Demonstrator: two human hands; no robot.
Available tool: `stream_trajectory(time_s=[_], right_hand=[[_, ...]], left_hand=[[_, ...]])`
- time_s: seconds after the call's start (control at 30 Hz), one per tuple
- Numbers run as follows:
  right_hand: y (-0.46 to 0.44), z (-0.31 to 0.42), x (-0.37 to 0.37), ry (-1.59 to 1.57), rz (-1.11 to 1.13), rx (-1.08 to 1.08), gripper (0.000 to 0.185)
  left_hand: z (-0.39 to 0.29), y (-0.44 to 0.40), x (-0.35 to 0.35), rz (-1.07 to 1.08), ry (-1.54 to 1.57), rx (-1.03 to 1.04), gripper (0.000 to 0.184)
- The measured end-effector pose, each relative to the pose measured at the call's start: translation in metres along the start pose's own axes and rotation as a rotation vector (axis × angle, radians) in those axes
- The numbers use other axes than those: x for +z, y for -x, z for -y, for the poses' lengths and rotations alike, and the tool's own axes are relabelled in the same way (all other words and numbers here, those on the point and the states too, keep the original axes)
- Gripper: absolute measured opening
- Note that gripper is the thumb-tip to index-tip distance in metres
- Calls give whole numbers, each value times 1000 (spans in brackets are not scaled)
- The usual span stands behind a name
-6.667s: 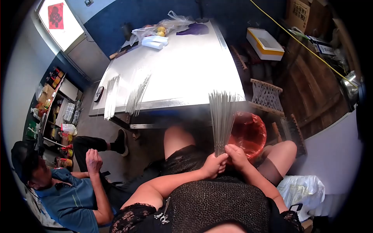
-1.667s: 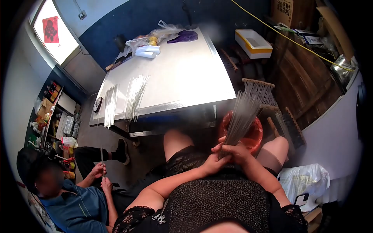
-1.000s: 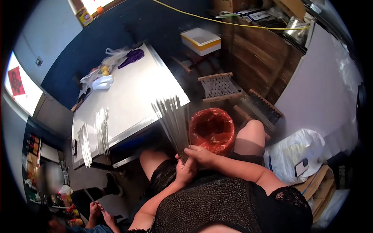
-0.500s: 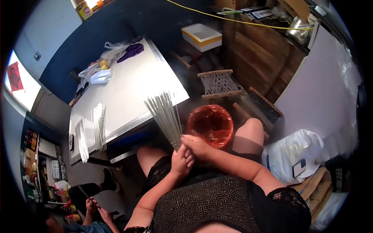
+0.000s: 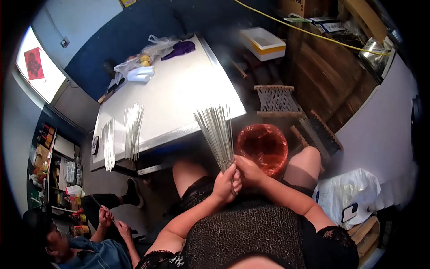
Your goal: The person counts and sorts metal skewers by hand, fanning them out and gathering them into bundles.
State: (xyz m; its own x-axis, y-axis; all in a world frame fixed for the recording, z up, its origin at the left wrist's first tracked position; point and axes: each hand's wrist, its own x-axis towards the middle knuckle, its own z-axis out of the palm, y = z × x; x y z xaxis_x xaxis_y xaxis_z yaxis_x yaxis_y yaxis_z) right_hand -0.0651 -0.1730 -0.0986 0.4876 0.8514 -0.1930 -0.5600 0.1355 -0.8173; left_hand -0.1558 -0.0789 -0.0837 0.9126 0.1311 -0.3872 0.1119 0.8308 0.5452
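A fanned bundle of thin silvery rods [image 5: 216, 134] points up and away from my lap, its lower ends gathered tight. My left hand [image 5: 227, 183] wraps round the base of the bundle, the thumb lying along its side. Against the right side of the base, just above, my right hand [image 5: 249, 170] is closed with its fingertips on the rods; part of its grip is hidden. Two more bunches of similar rods, a left bunch [image 5: 108, 145] and a right bunch [image 5: 133, 131], lie over the near edge of the white table [image 5: 179, 89].
Beyond my right hand stands a bin with a red liner [image 5: 262, 150]. Wooden racks [image 5: 278, 101] are behind it. A white plastic bag [image 5: 347, 193] with a phone [image 5: 350, 213] is at right. At lower left, another person [image 5: 105, 217] holds a thin dark strip.
My view has swung left, so the scene sits further right and more of the other person shows. The bundle stands slightly more upright. Both my hands keep their hold at its base.
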Motion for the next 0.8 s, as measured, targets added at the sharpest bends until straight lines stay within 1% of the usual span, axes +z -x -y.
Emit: stream_trajectory(time_s=[0.03,0.07,0.1,0.17,0.23,0.27,0.3,0.37,0.43,0.5,0.53,0.6,0.63,0.67,0.7,0.73,0.8], right_hand=[[-1,0,-3,47,4,-27,44],[-8,-13,-8,89,-89,-99,51],[-10,-14,-15,5,23,-82,56],[-16,-25,-23,-32,-22,-63,53],[-8,-8,-13,-73,56,-51,51],[1,0,-5,-193,36,27,48],[0,-2,-6,-135,37,-32,48],[-3,-2,-2,48,-59,-132,47],[-4,-3,-5,41,-16,-149,45],[-2,-6,-8,-105,42,-51,43],[-4,-10,-11,-174,75,-39,43],[-3,-8,-9,-214,109,-24,45],[2,-5,-5,-257,139,-10,46],[0,-14,-10,-207,54,-32,47],[4,-7,-4,-129,1,-47,47],[5,-9,-6,-96,13,-60,45],[-1,-17,-17,-85,37,-76,43]], left_hand=[[-1,-1,1,15,10,-4,12],[-3,0,2,2,11,-11,16],[-4,0,2,16,26,-20,17],[-4,-1,1,31,54,-24,19],[-5,-2,1,16,84,-39,20],[-5,0,2,37,79,-26,21],[-6,0,2,45,88,-22,23],[-10,3,8,14,85,-30,23],[-13,4,12,-11,66,-26,22],[-14,5,12,-52,53,-32,22],[-14,5,11,-25,62,-40,22],[-15,2,6,13,78,-63,21],[-16,3,9,-15,93,-78,18],[-16,4,5,-4,80,-66,17],[-17,3,3,22,57,-69,16],[-17,5,6,-40,-6,-68,16],[-14,9,6,-59,-159,-49,16]])
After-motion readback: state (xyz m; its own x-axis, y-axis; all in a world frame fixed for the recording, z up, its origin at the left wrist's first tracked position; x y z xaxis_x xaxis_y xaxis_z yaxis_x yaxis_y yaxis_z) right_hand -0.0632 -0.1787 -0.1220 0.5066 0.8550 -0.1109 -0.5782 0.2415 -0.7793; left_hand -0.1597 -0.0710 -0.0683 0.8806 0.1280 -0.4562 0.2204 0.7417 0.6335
